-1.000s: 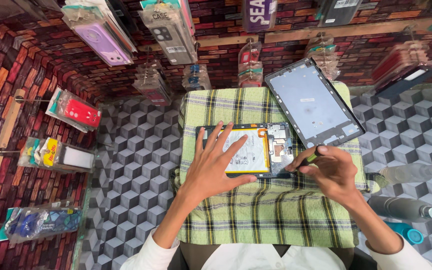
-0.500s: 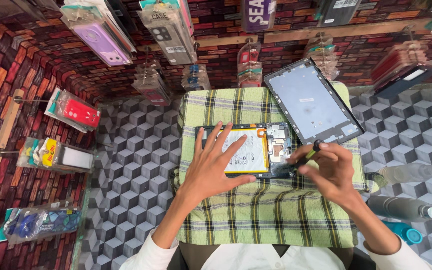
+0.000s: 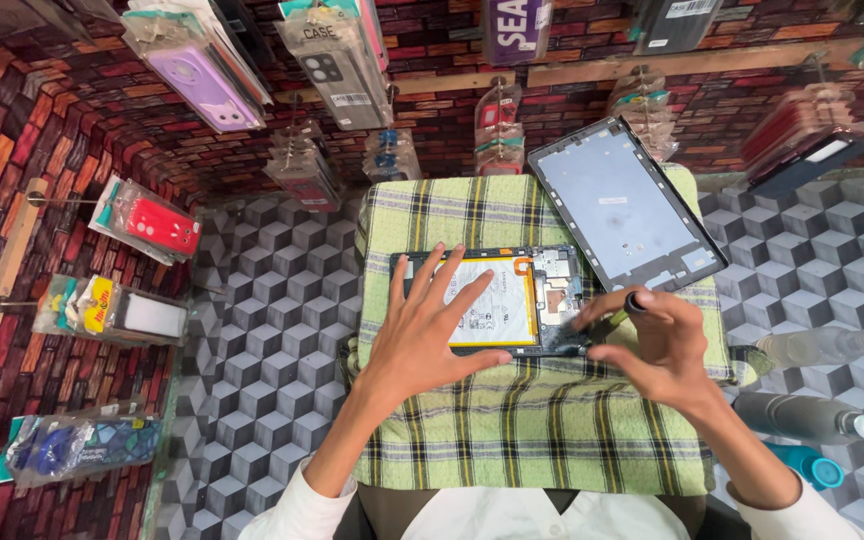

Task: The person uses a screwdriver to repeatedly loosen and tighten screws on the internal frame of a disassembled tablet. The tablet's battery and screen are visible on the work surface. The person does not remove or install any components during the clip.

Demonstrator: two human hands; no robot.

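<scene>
Brick-patterned walls hung with packaged phone cases [image 3: 192,85]; cube-patterned counter [image 3: 272,330] below. Green plaid cloth [image 3: 532,430] at centre. Left hand [image 3: 427,335] flat, fingers spread wide, pressing on opened tablet [image 3: 492,300] lying on the cloth; white battery partly under the fingers. Right hand [image 3: 657,345] pinched narrow around a dark tool [image 3: 612,318], tip at tablet's circuit-board end. Detached back panel [image 3: 622,205] lies tilted just beyond, upper right. Bottles [image 3: 812,415] at far right.
</scene>
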